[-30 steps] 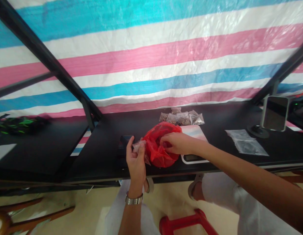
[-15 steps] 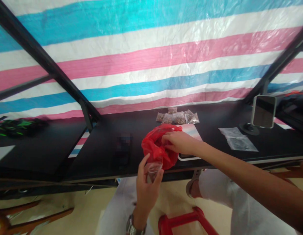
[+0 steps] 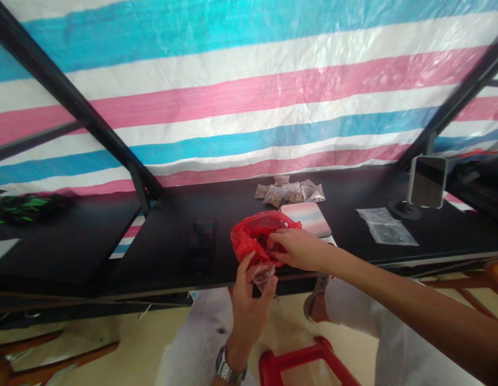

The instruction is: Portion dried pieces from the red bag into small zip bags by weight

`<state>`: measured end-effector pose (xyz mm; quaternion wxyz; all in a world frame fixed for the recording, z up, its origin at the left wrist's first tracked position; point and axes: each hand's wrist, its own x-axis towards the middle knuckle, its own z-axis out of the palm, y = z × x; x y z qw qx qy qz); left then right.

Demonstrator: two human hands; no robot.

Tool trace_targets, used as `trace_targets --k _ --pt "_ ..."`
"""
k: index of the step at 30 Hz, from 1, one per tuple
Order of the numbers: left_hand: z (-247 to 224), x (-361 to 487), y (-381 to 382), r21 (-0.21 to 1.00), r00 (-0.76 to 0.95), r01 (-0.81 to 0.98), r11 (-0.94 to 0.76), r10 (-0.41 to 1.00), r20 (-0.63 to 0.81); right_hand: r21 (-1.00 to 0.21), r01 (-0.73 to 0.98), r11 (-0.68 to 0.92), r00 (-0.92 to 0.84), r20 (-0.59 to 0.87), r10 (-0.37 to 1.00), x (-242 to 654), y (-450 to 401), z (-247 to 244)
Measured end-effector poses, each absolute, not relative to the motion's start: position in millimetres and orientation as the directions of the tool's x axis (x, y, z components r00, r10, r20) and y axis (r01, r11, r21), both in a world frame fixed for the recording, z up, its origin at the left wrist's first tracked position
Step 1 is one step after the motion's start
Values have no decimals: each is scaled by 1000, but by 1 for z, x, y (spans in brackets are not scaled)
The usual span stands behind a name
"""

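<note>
Pinching a small clear plastic bag (image 3: pixel 264 277) between thumb and fingertips, your left hand (image 3: pixel 249 316) holds it up off the black tabletop (image 3: pixel 152 257), just over the front edge, probably so the thin film hangs free. Your right hand (image 3: pixel 297 249) lies over a crumpled red plastic bag (image 3: pixel 251 235), its fingers curled closed into the folds near the front edge, seemingly steadying the bag, though the fingertips are partly hidden. The two hands are just apart. Behind them, near the back edge, sit small clear packets of brown granules (image 3: pixel 289 194), with a flat glossy pad (image 3: pixel 305 219) just in front. Flat clear bags (image 3: pixel 388 228) lie toward the right end, beside a phone on a stand (image 3: pixel 427 182), angled upright as if for viewing. Left of your hands sits a pixelated dark object (image 3: pixel 200 246).
</note>
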<state>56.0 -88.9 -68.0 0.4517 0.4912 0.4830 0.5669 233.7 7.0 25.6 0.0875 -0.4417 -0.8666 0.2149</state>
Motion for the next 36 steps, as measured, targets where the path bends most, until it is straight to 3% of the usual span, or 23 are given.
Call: trace_targets --k 4,17,21,24,30,36 --pt "-69 54 -90 991 -142 -40 -129 982 122 -569 718 400 -536 -85 840 229 5 26" --pt "-69 42 -87 978 -234 -47 -203 954 187 -763 636 114 -354 -157 922 225 20 33" --pt "-66 41 -83 982 -193 -10 -188 964 183 -863 500 73 -345 -121 931 229 22 41" --pt "-63 42 -80 984 -173 7 -180 969 179 -922 363 134 -379 -15 925 228 11 49" --pt "-58 48 -78 984 -173 -37 -174 971 165 -785 514 346 -403 136 905 220 -24 56" --pt "-56 51 -78 986 -141 -96 -140 982 126 -586 530 613 -569 290 769 219 -40 53"
